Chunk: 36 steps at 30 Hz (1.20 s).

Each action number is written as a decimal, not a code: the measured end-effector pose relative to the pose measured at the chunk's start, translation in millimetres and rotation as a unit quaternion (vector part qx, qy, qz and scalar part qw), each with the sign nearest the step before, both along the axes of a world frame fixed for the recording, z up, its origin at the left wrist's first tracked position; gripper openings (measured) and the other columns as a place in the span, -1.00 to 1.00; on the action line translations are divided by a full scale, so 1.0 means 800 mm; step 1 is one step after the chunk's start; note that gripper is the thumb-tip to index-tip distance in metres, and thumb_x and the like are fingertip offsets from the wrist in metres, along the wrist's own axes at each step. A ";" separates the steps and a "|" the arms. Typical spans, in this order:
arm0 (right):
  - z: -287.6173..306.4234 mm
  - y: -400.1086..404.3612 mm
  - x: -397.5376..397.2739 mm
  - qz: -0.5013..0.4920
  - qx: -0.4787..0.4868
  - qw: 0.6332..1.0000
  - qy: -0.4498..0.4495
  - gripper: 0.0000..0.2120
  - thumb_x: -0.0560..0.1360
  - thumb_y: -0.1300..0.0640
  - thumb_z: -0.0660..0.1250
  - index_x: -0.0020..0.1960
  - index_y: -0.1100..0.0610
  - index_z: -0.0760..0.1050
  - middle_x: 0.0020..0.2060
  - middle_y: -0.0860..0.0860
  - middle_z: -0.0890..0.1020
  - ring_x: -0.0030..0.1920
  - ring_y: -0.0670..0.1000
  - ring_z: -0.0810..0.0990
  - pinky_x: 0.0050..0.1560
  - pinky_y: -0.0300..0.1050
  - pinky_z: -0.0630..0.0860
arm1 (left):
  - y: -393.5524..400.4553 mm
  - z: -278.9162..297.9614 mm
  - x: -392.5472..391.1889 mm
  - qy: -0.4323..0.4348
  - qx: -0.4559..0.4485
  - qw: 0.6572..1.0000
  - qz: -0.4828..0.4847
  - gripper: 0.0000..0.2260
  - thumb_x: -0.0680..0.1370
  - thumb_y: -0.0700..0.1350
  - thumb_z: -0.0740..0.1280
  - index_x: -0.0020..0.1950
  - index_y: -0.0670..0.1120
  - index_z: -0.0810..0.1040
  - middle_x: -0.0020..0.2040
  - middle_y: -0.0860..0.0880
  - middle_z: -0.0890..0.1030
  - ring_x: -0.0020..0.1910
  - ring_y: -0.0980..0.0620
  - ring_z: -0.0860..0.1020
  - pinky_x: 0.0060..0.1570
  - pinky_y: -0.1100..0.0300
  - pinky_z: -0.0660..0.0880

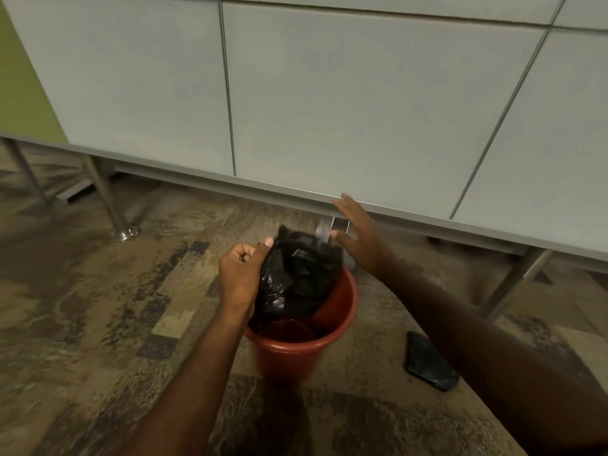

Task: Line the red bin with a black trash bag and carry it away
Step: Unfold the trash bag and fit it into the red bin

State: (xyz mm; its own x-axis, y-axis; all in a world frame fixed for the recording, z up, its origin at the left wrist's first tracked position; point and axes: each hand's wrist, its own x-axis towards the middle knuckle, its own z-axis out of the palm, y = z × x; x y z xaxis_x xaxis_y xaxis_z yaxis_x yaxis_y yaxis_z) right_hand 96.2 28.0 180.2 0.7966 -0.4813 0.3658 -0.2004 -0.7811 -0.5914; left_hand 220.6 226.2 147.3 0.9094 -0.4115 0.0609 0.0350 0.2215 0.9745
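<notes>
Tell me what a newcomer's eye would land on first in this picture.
The red bin on the patterned floor at centre, with a crumpled black trash bag hanging partly into it. The left hand pinches the bag's top edge; the right hand spreads open beside it, near the grey cabinet. A dark flat object lies on the floor right of the bin.

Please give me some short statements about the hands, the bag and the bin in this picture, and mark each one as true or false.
1. The left hand grips the black trash bag. True.
2. The right hand is closed on the bag. False: it is open, fingers spread, beside the bag.
3. The bag is stretched over the rim of the red bin. False: it is bunched, hanging partly into the bin.
4. A dark flat object lies on the floor right of the bin. True.
</notes>
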 end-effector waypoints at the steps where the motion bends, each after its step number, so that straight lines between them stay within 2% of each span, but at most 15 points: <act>1: 0.000 0.012 0.001 0.005 0.004 1.000 -0.019 -0.57 0.58 0.07 0.30 0.44 -0.01 0.42 0.45 0.01 0.42 0.46 -0.02 0.37 0.45 -0.03 0.32 | -0.002 -0.003 -0.002 0.009 -0.001 1.000 0.012 -0.71 0.49 -0.04 0.49 -0.24 -0.17 0.47 -0.34 -0.15 0.43 -0.36 -0.06 0.39 -0.36 0.12 0.39; 3: -0.002 0.042 0.004 0.020 0.023 0.999 -0.032 -0.76 0.57 -0.06 0.23 0.09 0.01 0.60 0.04 -0.02 0.63 0.04 -0.13 0.57 0.06 -0.09 0.51 | -0.005 -0.006 -0.006 0.038 -0.012 0.999 0.019 -0.70 0.49 -0.05 0.49 -0.29 -0.15 0.44 -0.36 -0.16 0.41 -0.36 -0.08 0.37 -0.35 0.09 0.38; 4: -0.004 0.057 0.005 0.043 0.041 0.998 -0.012 -0.73 0.57 -0.12 0.21 -0.04 0.01 0.60 -0.12 -0.06 0.63 -0.11 -0.17 0.58 -0.09 -0.13 0.50 | -0.007 -0.007 -0.009 0.064 -0.023 0.998 0.014 -0.68 0.48 -0.07 0.50 -0.34 -0.12 0.42 -0.39 -0.14 0.39 -0.37 -0.08 0.36 -0.34 0.07 0.38; 5: -0.007 0.073 0.006 0.065 0.072 0.995 0.025 -0.72 0.56 -0.15 0.23 -0.07 0.01 0.59 -0.18 -0.09 0.64 -0.15 -0.18 0.60 -0.13 -0.17 0.51 | -0.008 -0.007 -0.011 0.095 -0.035 0.995 0.002 -0.67 0.48 -0.09 0.50 -0.36 -0.09 0.41 -0.42 -0.10 0.41 -0.39 -0.07 0.37 -0.34 0.06 0.40; 8: -0.028 0.103 0.011 0.091 0.167 0.978 0.086 -0.65 0.43 -0.19 0.43 0.12 -0.02 0.58 -0.07 -0.08 0.69 -0.07 -0.17 0.68 -0.01 -0.22 0.62 | -0.008 -0.011 -0.013 0.162 -0.057 0.984 -0.045 -0.76 0.45 -0.23 0.51 -0.30 -0.07 0.47 -0.36 -0.08 0.50 -0.36 -0.04 0.48 -0.33 0.12 0.48; 10: -0.039 0.105 0.015 0.071 0.162 0.982 0.068 -0.69 0.44 -0.03 0.49 0.14 0.03 0.58 -0.07 -0.06 0.69 -0.09 -0.17 0.69 -0.03 -0.24 0.61 | -0.004 -0.013 -0.009 0.196 -0.062 0.975 -0.090 -0.84 0.45 -0.29 0.49 -0.15 -0.10 0.55 -0.25 -0.12 0.60 -0.29 -0.06 0.59 -0.24 0.09 0.57; 13: -0.042 0.094 0.018 0.039 0.175 0.983 0.024 -0.90 0.51 0.21 0.41 0.02 0.11 0.61 -0.16 -0.06 0.72 -0.16 -0.24 0.69 -0.14 -0.35 0.54 | 0.004 -0.015 0.000 0.226 -0.047 0.962 -0.146 -0.88 0.51 -0.28 0.44 -0.03 -0.10 0.57 -0.26 -0.05 0.68 -0.34 0.06 0.64 -0.23 0.09 0.67; 16: -0.034 0.082 0.015 0.022 0.194 0.981 -0.005 -0.91 0.57 0.21 0.33 0.03 0.12 0.60 -0.13 -0.01 0.72 -0.13 -0.17 0.69 -0.06 -0.28 0.57 | 0.007 -0.016 0.007 0.242 -0.021 0.961 -0.133 -0.84 0.50 -0.31 0.43 -0.02 -0.10 0.55 -0.24 -0.07 0.64 -0.32 0.03 0.59 -0.23 0.08 0.69; 18: -0.026 0.075 0.011 0.010 0.189 0.982 -0.028 -0.88 0.60 0.21 0.27 0.05 0.14 0.59 -0.16 -0.04 0.69 -0.20 -0.29 0.64 -0.18 -0.47 0.48 | 0.008 -0.016 0.011 0.252 -0.004 0.958 -0.134 -0.83 0.48 -0.32 0.45 -0.04 -0.10 0.56 -0.23 -0.06 0.63 -0.34 0.05 0.57 -0.30 0.11 0.69; 20: -0.020 0.068 0.006 -0.006 0.221 0.973 -0.059 -0.86 0.62 0.19 0.23 0.06 0.15 0.57 -0.18 -0.06 0.66 -0.23 -0.32 0.63 -0.23 -0.47 0.47 | 0.012 -0.017 0.015 0.267 0.006 0.955 -0.131 -0.82 0.49 -0.35 0.42 -0.04 -0.10 0.56 -0.22 -0.07 0.62 -0.33 0.05 0.55 -0.38 0.14 0.66; 25: -0.016 0.049 -0.005 0.009 0.357 0.926 -0.118 -0.76 0.66 0.16 0.13 0.10 0.28 0.51 -0.11 0.14 0.66 -0.14 0.03 0.66 -0.10 -0.14 0.60 | 0.024 -0.025 0.032 0.308 0.025 0.949 -0.059 -0.74 0.55 -0.38 0.31 0.19 -0.15 0.43 -0.11 -0.13 0.52 -0.21 -0.05 0.51 -0.41 0.03 0.65; 28: -0.010 0.043 -0.009 0.028 0.438 0.885 -0.154 -0.62 0.67 0.07 0.06 0.21 0.37 0.44 -0.05 0.23 0.60 -0.04 0.17 0.59 0.06 0.08 0.53 | 0.035 -0.026 0.038 0.292 0.069 0.953 -0.041 -0.88 0.56 -0.39 0.27 0.03 -0.22 0.46 -0.11 -0.16 0.50 -0.24 -0.07 0.50 -0.46 0.04 0.63; 30: 0.001 0.039 -0.012 0.031 0.508 0.840 -0.191 -0.54 0.68 0.02 0.04 0.29 0.37 0.44 0.05 0.21 0.64 0.04 0.14 0.64 0.07 0.03 0.59 | 0.042 -0.028 0.042 0.237 0.111 0.965 -0.032 -0.84 0.54 -0.36 0.31 0.09 -0.20 0.46 -0.11 -0.18 0.54 -0.27 -0.07 0.51 -0.44 0.06 0.62; 33: 0.035 0.038 -0.009 0.072 0.585 0.770 -0.246 -0.62 0.68 0.01 0.06 0.15 0.17 0.59 -0.02 0.08 0.74 -0.02 0.02 0.74 -0.10 -0.11 0.66 | 0.047 -0.028 0.044 0.181 0.151 0.970 -0.060 -0.66 0.52 -0.33 0.37 0.28 -0.20 0.45 -0.16 -0.14 0.59 -0.27 -0.05 0.54 -0.34 0.10 0.54; 36: 0.081 0.057 -0.006 0.077 0.583 0.759 -0.278 -0.62 0.66 0.06 0.05 -0.06 0.10 0.63 -0.22 0.02 0.72 -0.16 -0.02 0.70 -0.15 -0.17 0.64 | 0.043 -0.026 0.037 0.196 0.155 0.961 -0.122 -0.61 0.51 -0.44 0.32 0.31 -0.22 0.46 -0.17 -0.15 0.61 -0.27 -0.04 0.57 -0.27 0.07 0.58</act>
State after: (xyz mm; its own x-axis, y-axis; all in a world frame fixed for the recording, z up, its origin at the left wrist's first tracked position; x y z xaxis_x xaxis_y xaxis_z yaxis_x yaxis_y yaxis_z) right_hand 91.5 73.5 245.1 0.7544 -0.6534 0.0629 0.3746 0.3498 -0.8587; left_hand 250.6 260.8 126.6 0.7117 -0.5580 -0.4267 0.4271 -0.1386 0.8935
